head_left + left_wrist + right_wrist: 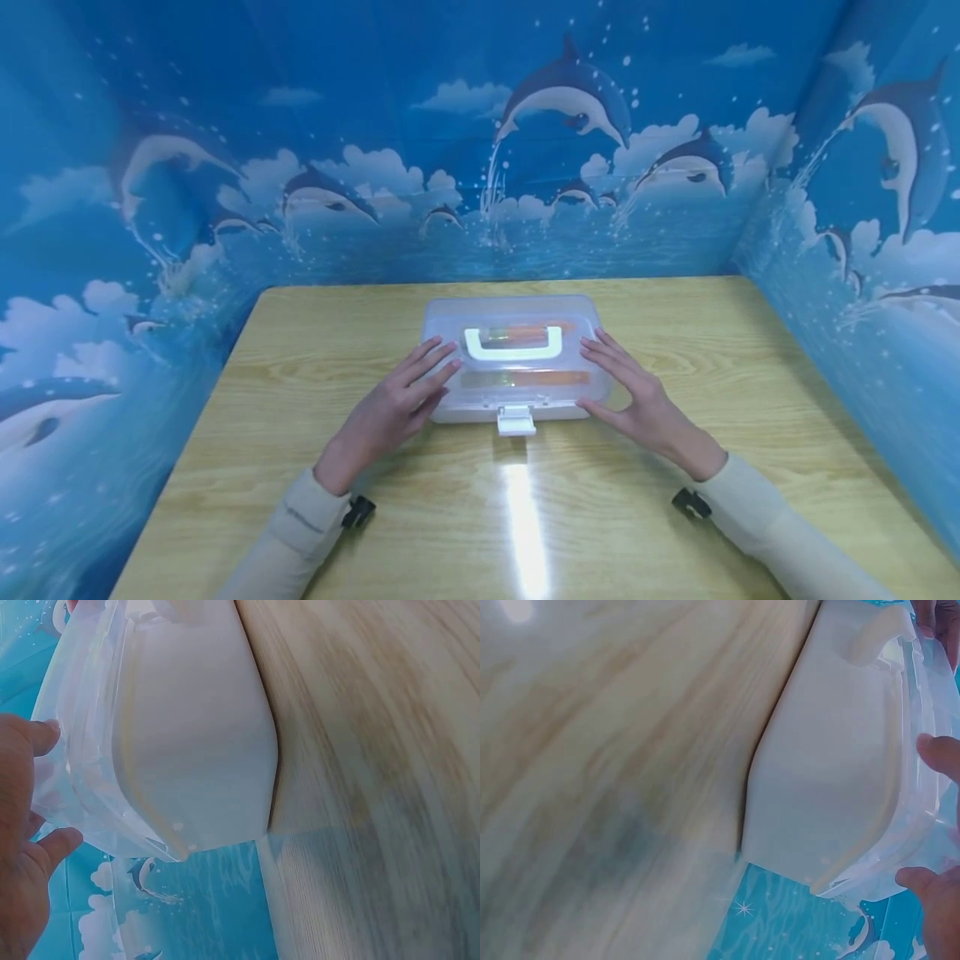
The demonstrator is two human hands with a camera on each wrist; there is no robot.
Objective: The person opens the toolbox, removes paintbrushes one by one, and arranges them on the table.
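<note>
A clear-lidded plastic storage box [517, 309] with a white carry handle [513, 353] sits on the table, its lid down. The white front latch [516, 422] sticks outward, unfastened. Through the lid show long orange items [551, 378], blurred by the plastic. My left hand [392, 410] rests its extended fingers on the lid's left side. The right hand [651, 408] lays its fingers over the lid's right side, thumb at the front right edge. Both wrist views show the white box body [199, 727] flat on the tabletop, with fingertips [928, 746] at the lid's rim.
The wood-grain table [330, 350] extends around the box. A blue dolphin-print backdrop [420, 167] stands behind the table and along both sides. A bright light reflection lies on the tabletop in front of the latch. Black clips [358, 512] hang at both sleeve cuffs.
</note>
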